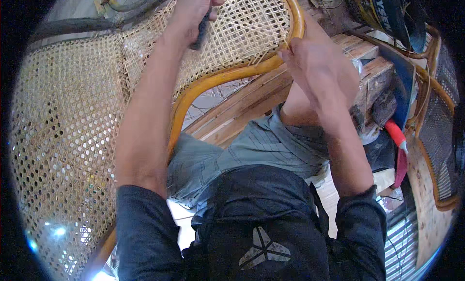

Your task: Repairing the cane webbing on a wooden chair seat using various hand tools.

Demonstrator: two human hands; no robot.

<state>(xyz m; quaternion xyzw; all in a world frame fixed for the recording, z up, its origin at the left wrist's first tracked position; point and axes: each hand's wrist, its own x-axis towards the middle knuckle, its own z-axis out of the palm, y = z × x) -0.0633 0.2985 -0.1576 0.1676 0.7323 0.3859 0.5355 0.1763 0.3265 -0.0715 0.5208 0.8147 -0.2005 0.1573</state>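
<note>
Beyond your shirt (264, 198), your left hand (192, 13) grips a tool (200, 35), right hand (310, 62) (hold unclear) by the frame (206, 84); cane (252, 26) spans it, finishing perhaps pending

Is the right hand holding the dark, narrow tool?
No, the dark, narrow tool is in the left hand, over woven tan cane.

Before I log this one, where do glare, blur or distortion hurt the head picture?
Head view: bright glare spots over the lower left of the woven cane; head view again: the right hand looks smeared, its fingers hard to make out; also head view: a black fisheye border cuts off the corners.
</note>
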